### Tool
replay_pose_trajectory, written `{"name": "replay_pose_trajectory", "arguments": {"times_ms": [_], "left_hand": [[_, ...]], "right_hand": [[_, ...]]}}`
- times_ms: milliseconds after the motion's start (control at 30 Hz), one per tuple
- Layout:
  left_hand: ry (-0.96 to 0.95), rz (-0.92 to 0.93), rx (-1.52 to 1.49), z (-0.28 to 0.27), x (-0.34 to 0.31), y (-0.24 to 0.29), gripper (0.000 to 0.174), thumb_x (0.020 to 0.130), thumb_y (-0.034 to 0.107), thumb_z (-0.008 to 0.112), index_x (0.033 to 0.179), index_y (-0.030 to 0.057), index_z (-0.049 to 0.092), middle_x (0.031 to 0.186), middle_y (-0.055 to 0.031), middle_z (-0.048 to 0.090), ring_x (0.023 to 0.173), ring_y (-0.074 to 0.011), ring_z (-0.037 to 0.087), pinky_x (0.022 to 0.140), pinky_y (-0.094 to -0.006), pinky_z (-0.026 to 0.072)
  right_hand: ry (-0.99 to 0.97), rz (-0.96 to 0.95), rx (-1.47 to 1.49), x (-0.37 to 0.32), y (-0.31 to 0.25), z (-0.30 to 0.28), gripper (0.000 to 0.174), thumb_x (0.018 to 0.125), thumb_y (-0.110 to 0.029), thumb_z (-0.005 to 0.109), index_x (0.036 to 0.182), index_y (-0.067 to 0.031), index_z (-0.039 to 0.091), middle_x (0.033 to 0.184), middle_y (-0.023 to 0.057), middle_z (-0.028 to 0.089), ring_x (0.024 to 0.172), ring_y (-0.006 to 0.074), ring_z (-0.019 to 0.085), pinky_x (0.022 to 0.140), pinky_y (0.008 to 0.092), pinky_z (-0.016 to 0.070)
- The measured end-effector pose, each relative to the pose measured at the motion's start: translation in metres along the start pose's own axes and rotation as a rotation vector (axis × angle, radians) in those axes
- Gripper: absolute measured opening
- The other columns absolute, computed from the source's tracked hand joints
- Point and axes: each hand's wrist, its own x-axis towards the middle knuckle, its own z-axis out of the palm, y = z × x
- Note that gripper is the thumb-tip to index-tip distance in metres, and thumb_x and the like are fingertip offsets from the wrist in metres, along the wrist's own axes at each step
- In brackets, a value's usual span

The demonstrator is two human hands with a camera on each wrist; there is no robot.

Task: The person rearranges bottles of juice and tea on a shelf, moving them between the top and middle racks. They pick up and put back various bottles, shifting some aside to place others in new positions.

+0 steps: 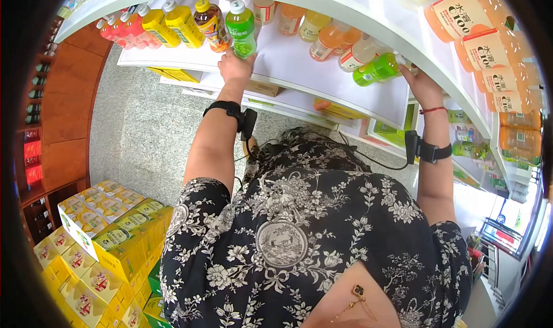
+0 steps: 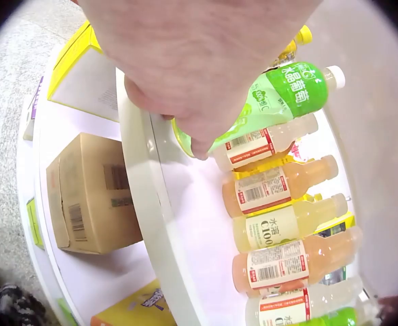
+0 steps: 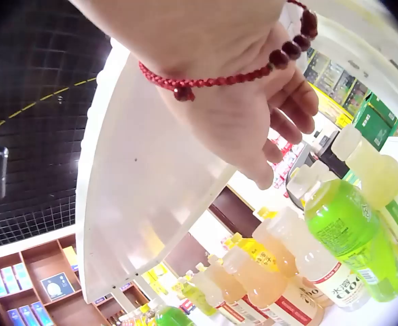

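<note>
The left hand had its fingers curled round the lower part of the green grape-drink bottle, at the shelf front. Best kept upright and moved slowly; tilt risked knocking the yellow-capped bottle beside it. The right hand, fingers loosely bent, empty, was near another green bottle. Upper shelf limited headroom. Cardboard box sat lower; yellow cartons stood well apart.

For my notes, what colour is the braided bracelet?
The bracelet is red, clearest in the right wrist view.
</note>
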Motion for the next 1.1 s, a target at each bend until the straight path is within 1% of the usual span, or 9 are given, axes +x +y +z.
{"name": "replay_pose_trajectory", "arguments": {"times_ms": [33, 100, 233, 300, 500, 600, 733, 800, 1100], "left_hand": [[-0.002, -0.008, -0.01, -0.001, 0.001, 0.001, 0.076, 0.069, 0.046, 0.077, 0.125, 0.0022, 0.05, 0.112, -0.02, 0.06, 0.106, -0.0362, 0.054, 0.096, -0.0426, 0.0409], [-0.002, -0.014, -0.01, 0.0, 0.002, 0.002, 0.075, 0.07, 0.046, 0.077, 0.124, 0.0026, 0.05, 0.112, -0.0202, 0.06, 0.106, -0.0359, 0.054, 0.095, -0.0425, 0.0416], [-0.008, 0.005, -0.072, -0.002, 0.004, -0.001, 0.07, 0.07, 0.044, 0.077, 0.121, 0.0033, 0.052, 0.111, -0.0199, 0.06, 0.104, -0.0359, 0.055, 0.093, -0.042, 0.0435], [-0.013, 0.011, -0.102, -0.002, 0.005, -0.002, 0.067, 0.07, 0.043, 0.077, 0.12, 0.0036, 0.053, 0.111, -0.0194, 0.06, 0.103, -0.0363, 0.056, 0.092, -0.042, 0.0441], [0.003, 0.01, -0.147, 0.0, 0.007, -0.005, 0.062, 0.071, 0.037, 0.077, 0.12, 0.0051, 0.055, 0.111, -0.0177, 0.061, 0.102, -0.0363, 0.057, 0.091, -0.0424, 0.0457], [-0.005, 0.029, -0.193, 0.0, 0.006, -0.005, 0.064, 0.07, 0.036, 0.078, 0.121, 0.0042, 0.054, 0.113, -0.0168, 0.061, 0.103, -0.0355, 0.056, 0.091, -0.0422, 0.0457], [0.042, 0.051, -0.155, 0.003, 0.005, -0.005, 0.061, 0.072, 0.032, 0.076, 0.122, 0.005, 0.055, 0.106, -0.0183, 0.065, 0.1, -0.036, 0.061, 0.089, -0.0434, 0.0477], [0.044, 0.049, -0.168, 0.004, 0.005, -0.006, 0.061, 0.072, 0.033, 0.076, 0.122, 0.0049, 0.055, 0.107, -0.0184, 0.064, 0.1, -0.036, 0.06, 0.089, -0.0433, 0.0474], [-0.025, 0.001, -0.224, -0.009, 0.001, 0.002, 0.064, 0.07, 0.031, 0.08, 0.12, 0.0027, 0.053, 0.114, -0.0174, 0.061, 0.105, -0.0357, 0.055, 0.093, -0.0416, 0.0446]], "right_hand": [[-0.001, 0.001, 0.0, 0.003, 0.0, 0.001, 0.046, 0.082, -0.039, 0.069, 0.108, -0.0013, 0.064, 0.089, 0.0152, 0.068, 0.082, 0.0296, 0.064, 0.078, 0.0365, 0.05], [-0.244, 0.171, 0.052, 0.009, -0.004, 0.003, 0.047, 0.081, -0.039, 0.069, 0.106, 0.0002, 0.062, 0.085, 0.0142, 0.065, 0.077, 0.0272, 0.062, 0.077, 0.0349, 0.0492], [-0.286, 0.203, 0.107, 0.014, -0.003, 0.012, 0.045, 0.081, -0.036, 0.07, 0.105, 0.0009, 0.061, 0.083, 0.0141, 0.064, 0.074, 0.0245, 0.061, 0.074, 0.034, 0.0484], [-0.159, 0.105, 0.284, 0.014, 0.015, 0.035, 0.04, 0.081, -0.032, 0.071, 0.103, 0.0007, 0.061, 0.081, 0.0131, 0.063, 0.07, 0.023, 0.059, 0.069, 0.0343, 0.0479], [-0.124, -0.033, 0.18, 0.009, -0.026, 0.015, 0.036, 0.082, -0.028, 0.069, 0.106, -0.0023, 0.06, 0.072, 0.0149, 0.061, 0.064, 0.025, 0.06, 0.06, 0.0361, 0.0473], [-0.13, 0.014, 0.202, 0.008, -0.054, 0.012, 0.034, 0.078, -0.025, 0.072, 0.101, -0.0016, 0.063, 0.087, 0.0189, 0.065, 0.076, 0.0324, 0.064, 0.069, 0.0404, 0.0497], [-0.196, 0.04, 0.222, 0.02, -0.094, 0.008, 0.031, 0.078, -0.024, 0.071, 0.099, -0.0025, 0.064, 0.081, 0.0172, 0.064, 0.072, 0.0316, 0.063, 0.066, 0.0399, 0.0499], [-0.024, -0.234, 0.347, 0.031, -0.11, 0.016, 0.03, 0.083, -0.028, 0.069, 0.102, -0.0058, 0.062, 0.065, 0.0132, 0.06, 0.056, 0.0258, 0.06, 0.054, 0.0346, 0.0463], [-0.163, -0.272, 0.335, 0.097, -0.206, 0.04, 0.033, 0.083, -0.034, 0.068, 0.099, -0.0051, 0.062, 0.08, 0.0157, 0.067, 0.071, 0.0317, 0.065, 0.064, 0.0387, 0.0509]]}}
